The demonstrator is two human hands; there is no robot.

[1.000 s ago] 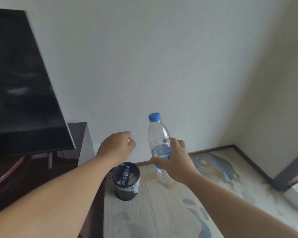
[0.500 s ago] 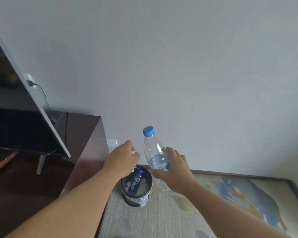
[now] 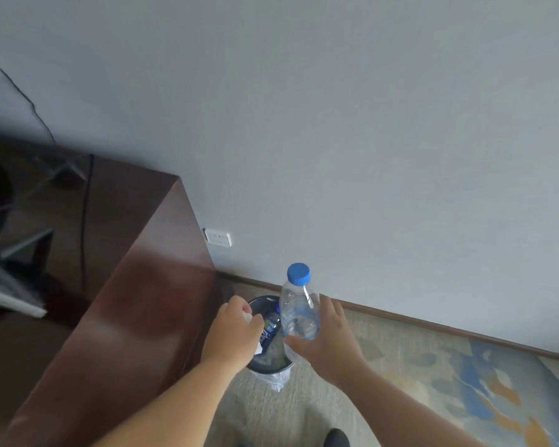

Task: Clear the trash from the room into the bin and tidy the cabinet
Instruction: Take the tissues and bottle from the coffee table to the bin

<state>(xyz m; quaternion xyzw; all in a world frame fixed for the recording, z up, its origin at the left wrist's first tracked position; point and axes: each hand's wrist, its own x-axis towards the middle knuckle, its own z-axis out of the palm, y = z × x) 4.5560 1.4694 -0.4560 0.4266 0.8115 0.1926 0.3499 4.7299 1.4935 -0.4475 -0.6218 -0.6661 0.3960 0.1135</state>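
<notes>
A small dark bin (image 3: 261,302) with a clear liner stands on the carpet beside the brown cabinet (image 3: 136,285). A blue-labelled bottle (image 3: 269,329) lies inside it. My left hand (image 3: 236,333) hovers over the bin's left side, closed around a small piece of white paper (image 3: 258,349) that peeks out below the fingers. My right hand (image 3: 328,343) holds a clear water bottle (image 3: 299,314) with a blue cap upright over the bin's right side; a little water sits in it.
The wall runs close behind the bin, with a white socket (image 3: 218,237) low on it. A television's edge (image 3: 10,295) and black cable (image 3: 84,221) sit on the cabinet top at left. Patterned carpet (image 3: 465,382) spreads to the right. A dark shoe tip (image 3: 336,438) shows at the bottom.
The view has swung right and down and closed in on the bin. Both hands have come down over the bin's opening, still gripping the paper and the bottle.
</notes>
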